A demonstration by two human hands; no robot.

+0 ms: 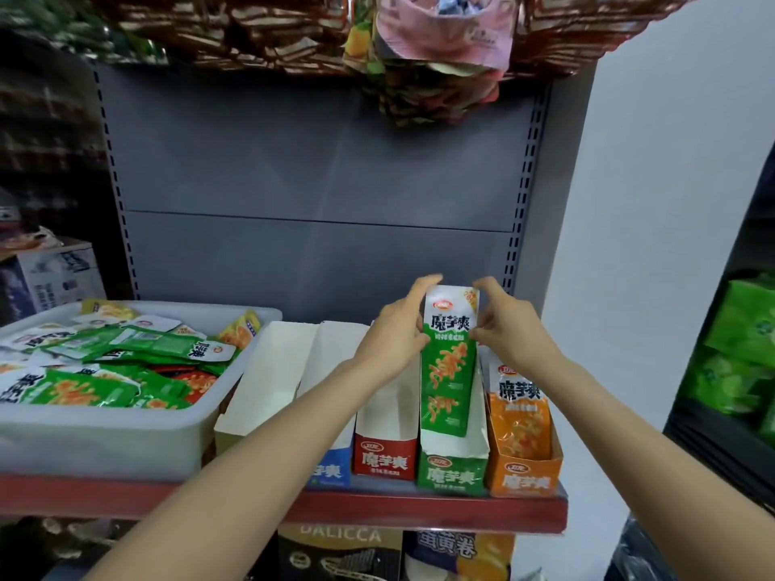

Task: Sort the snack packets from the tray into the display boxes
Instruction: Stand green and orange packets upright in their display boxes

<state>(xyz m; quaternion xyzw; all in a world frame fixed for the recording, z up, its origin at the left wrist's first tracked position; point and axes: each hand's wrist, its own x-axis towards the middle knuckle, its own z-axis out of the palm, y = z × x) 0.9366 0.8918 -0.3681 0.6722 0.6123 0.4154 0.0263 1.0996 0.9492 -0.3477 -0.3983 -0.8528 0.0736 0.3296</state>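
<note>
A green snack packet point(448, 371) stands upright with its lower end inside the green display box point(453, 467). My left hand point(394, 329) grips its upper left edge and my right hand point(509, 325) grips its upper right edge. To the right, the orange display box point(526, 475) holds orange packets point(520, 413). Left of the green box stand a red display box point(383, 459), a blue one point(331, 471) partly behind my left forearm, and a plain white one point(264, 379). The white tray point(105, 438) at the left is heaped with several green, orange and red packets point(105, 362).
The boxes and tray sit on a red-edged shelf point(419, 513) with a grey back panel point(314, 203). Bagged goods hang overhead point(419, 56). A white wall point(650, 203) lies to the right, with green packages point(738, 350) on a rack beyond. Cartons point(377, 555) fill the shelf below.
</note>
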